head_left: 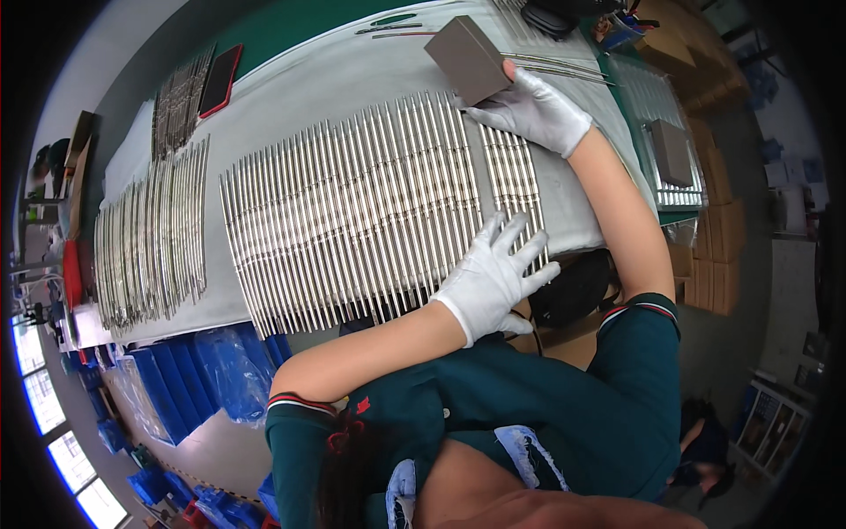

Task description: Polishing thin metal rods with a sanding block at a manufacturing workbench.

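My right hand, in a white glove, grips a grey-brown rectangular block above the far ends of the metal rods. My left hand, also gloved, lies with fingers spread on the near ends of a narrow group of rods. Just left of that group lies a wide row of slim, shiny metal rods, side by side on a pale cloth. Each rod has a thinner far tip and a collar-like band partway along. The palm side of my left hand is hidden.
More rods lie at the left, beside a bundle and a red-edged phone. A second block rests on rods at the right. Cardboard boxes stand beyond. Blue bins sit below the table's left front edge.
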Demonstrator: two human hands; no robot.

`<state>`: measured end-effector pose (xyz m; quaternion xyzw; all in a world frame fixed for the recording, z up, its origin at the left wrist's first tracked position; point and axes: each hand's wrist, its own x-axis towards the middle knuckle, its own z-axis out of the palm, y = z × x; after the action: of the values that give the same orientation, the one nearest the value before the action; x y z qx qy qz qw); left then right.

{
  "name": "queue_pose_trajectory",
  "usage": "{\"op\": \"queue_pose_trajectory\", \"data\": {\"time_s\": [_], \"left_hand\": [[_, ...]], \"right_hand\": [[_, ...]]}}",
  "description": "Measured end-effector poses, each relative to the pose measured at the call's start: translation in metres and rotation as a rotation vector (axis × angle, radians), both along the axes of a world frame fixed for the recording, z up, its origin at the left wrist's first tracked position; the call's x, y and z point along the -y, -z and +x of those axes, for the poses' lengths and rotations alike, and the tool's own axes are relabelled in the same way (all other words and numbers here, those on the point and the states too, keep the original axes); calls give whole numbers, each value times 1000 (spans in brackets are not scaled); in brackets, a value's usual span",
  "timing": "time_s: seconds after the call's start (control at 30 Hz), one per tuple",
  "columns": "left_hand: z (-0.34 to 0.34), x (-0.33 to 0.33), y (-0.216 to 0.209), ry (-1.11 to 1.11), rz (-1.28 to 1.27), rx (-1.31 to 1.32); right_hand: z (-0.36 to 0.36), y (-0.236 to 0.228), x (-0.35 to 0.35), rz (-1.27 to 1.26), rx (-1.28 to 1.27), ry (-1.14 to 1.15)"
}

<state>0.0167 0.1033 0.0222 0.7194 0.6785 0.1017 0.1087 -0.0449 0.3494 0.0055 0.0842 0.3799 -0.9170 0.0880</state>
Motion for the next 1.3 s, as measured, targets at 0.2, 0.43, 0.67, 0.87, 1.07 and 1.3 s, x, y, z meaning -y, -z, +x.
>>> {"op": "queue_pose_trajectory", "data": {"time_s": [0.2, 0.43, 0.67, 0.87, 1.07, 1.3], "left_hand": [[1, 4, -2, 63, 91, 164], [-30, 50, -15, -218, 27, -37], [-35, 64, -2, -271, -3, -74], [-29, 43, 4, -204, 10, -35], [-18, 21, 8, -39, 51, 26], [-21, 36, 2, -65, 10, 9]], "right_hand": [[23, -16, -24, 98, 32, 117], [-12, -20, 27, -14, -14, 3], [-52, 0, 71, 2, -50, -146], [-34, -4, 46, 29, -7, -111], [-13, -12, 15, 76, 55, -72], [-23, 0, 22, 69, 20, -69]]}}
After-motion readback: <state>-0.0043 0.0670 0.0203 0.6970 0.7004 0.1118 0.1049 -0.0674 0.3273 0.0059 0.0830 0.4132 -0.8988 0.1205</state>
